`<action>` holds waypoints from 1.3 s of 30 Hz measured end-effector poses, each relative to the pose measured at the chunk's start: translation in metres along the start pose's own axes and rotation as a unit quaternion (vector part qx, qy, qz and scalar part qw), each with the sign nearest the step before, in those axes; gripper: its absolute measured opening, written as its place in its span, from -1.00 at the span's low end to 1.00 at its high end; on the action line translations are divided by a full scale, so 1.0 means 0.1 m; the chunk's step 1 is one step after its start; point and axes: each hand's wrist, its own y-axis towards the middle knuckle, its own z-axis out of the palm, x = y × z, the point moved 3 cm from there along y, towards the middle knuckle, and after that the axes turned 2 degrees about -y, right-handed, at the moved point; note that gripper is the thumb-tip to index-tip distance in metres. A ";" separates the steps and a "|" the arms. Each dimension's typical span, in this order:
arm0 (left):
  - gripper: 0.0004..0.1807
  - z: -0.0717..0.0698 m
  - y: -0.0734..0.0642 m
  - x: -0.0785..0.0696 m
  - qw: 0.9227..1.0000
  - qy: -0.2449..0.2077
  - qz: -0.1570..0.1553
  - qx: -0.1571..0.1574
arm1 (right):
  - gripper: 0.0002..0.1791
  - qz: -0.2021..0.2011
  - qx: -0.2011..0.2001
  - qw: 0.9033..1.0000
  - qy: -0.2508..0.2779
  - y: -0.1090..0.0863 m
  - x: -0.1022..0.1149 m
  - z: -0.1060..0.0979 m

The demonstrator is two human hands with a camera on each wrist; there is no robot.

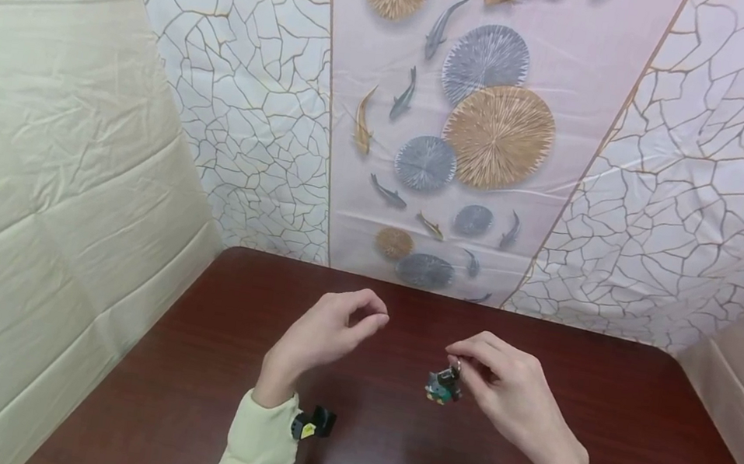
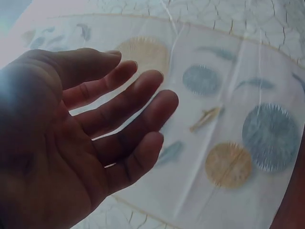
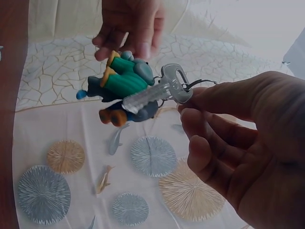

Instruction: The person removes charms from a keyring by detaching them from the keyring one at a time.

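Note:
My right hand (image 1: 510, 387) pinches a metal key ring (image 3: 195, 85) between thumb and fingertips above the table. From the ring hang a silver key (image 3: 157, 90) and a small figurine charm (image 3: 126, 78) in green, grey-blue and orange; in the head view the charm (image 1: 442, 387) dangles below the fingers. Across from it, my left hand (image 1: 327, 328) hovers with loosely bent fingers and nothing in them. The left wrist view shows that palm (image 2: 62, 157) bare, thumb and fingers apart. The two hands do not touch.
Beneath both hands lies a dark reddish-brown table (image 1: 371, 451). A cloth backdrop (image 1: 368, 208) with fish and round patterns rises behind its far edge, and a pale cream cloth (image 1: 63, 223) hangs on the left. Each wrist carries a small black camera (image 1: 322, 421).

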 end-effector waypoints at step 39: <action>-0.87 0.60 0.11 -0.40 0.983 -0.019 0.118 0.136 | -0.61 0.004 -0.023 1.000 -0.004 0.02 0.01 0.03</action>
